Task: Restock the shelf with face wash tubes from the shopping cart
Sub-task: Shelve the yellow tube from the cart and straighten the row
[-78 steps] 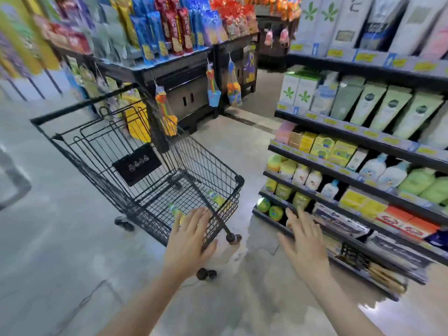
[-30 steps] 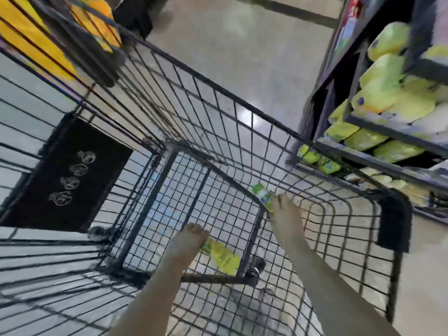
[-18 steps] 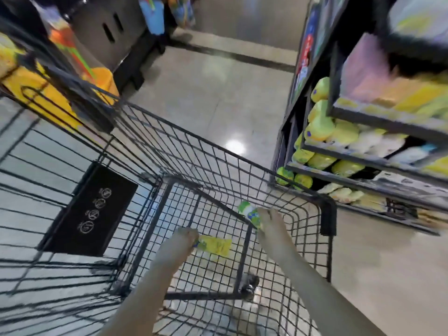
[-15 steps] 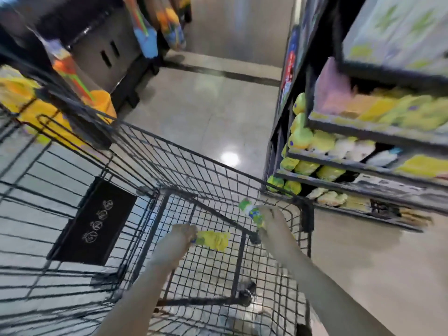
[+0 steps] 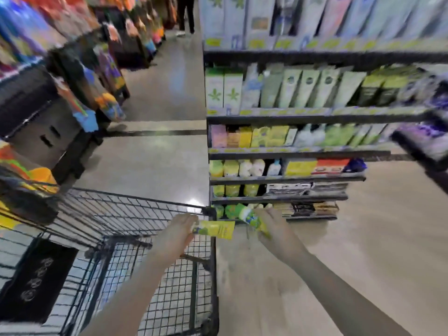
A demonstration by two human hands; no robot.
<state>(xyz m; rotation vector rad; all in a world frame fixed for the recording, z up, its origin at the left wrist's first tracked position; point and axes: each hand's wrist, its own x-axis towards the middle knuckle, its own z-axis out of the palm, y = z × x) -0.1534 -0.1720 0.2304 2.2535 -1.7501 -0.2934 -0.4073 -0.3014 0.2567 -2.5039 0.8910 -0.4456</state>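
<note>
My left hand [image 5: 175, 235] grips a yellow face wash tube [image 5: 214, 229], held level above the front right corner of the black wire shopping cart [image 5: 121, 214]. A second tube, yellow-green with a white cap [image 5: 251, 218], is in my right hand [image 5: 274, 229], to the right of the cart rim and in front of the lowest shelf rows. The shelf unit [image 5: 291, 154] stands ahead on the right, its tiers filled with green, yellow and white tubes, boxes and bottles. The view is blurred by motion.
A dark display rack [image 5: 60, 105] with hanging coloured packets lines the left side of the aisle. A person's legs [image 5: 185, 15] stand far down the aisle. Another shelf end [image 5: 426, 141] juts in at the right edge. Polished floor [image 5: 339, 251] lies between cart and shelf.
Both hands have risen out of the cart basket, each with a tube, and moved right towards the shelf. The view has lifted from the cart floor to the shelf front.
</note>
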